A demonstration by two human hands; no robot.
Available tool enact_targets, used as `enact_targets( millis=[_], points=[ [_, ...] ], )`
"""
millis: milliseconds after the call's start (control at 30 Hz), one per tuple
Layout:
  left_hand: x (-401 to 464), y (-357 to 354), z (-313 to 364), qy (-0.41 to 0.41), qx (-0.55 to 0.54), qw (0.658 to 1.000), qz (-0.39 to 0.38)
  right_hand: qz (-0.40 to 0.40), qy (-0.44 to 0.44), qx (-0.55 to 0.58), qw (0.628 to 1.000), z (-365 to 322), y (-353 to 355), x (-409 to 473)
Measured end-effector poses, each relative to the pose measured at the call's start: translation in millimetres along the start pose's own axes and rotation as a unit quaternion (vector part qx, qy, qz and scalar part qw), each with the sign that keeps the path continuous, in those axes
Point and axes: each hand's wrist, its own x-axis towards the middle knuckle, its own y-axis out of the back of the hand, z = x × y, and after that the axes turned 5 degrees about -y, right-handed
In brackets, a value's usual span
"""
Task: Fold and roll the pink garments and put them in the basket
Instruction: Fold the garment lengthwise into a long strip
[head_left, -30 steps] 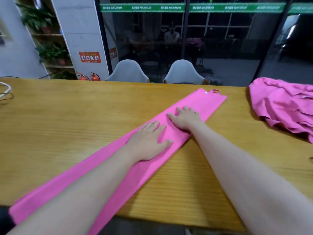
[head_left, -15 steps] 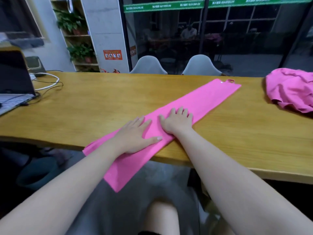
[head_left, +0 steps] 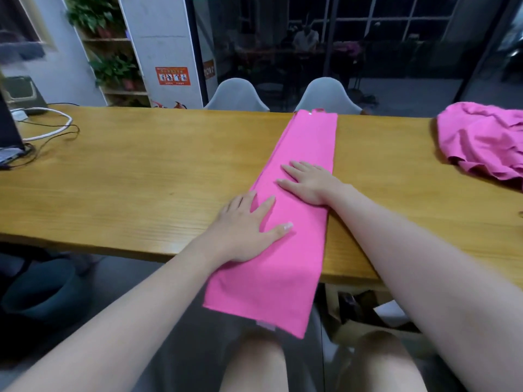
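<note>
A pink garment (head_left: 307, 142), folded into a long narrow strip, lies across the wooden table (head_left: 141, 179) from its far edge to the near edge. Its near end hangs off the table above my knees. My left hand (head_left: 246, 224) lies flat with spread fingers on the strip's left edge near the table's front. My right hand (head_left: 308, 181) presses flat on the strip a little farther in. A second pink garment (head_left: 481, 142) lies crumpled at the table's far right. No basket is in view.
Cables (head_left: 48, 128) and a dark device (head_left: 8, 131) sit at the table's left end. Two grey chairs (head_left: 236, 93) stand behind the far edge. A dark round bin (head_left: 39, 290) stands on the floor at left, and a cardboard box (head_left: 368, 315) sits under the table at right.
The strip has swung from a diagonal lie to nearly straight across the table, and more of its near end hangs off the edge. Both hands stayed flat on it.
</note>
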Motion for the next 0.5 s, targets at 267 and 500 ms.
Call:
enact_targets(
  millis=[267,500],
  points=[
    [101.0,-11.6,36.7,0.046,-0.022,0.997,0.054,-0.014,0.055,0.003,0.998,66.8,17.9,86.5],
    [202.2,-6.7,30.3,0.052,-0.022,0.997,0.061,-0.012,0.031,-0.006,0.999,115.1,27.7,169.9]
  ],
)
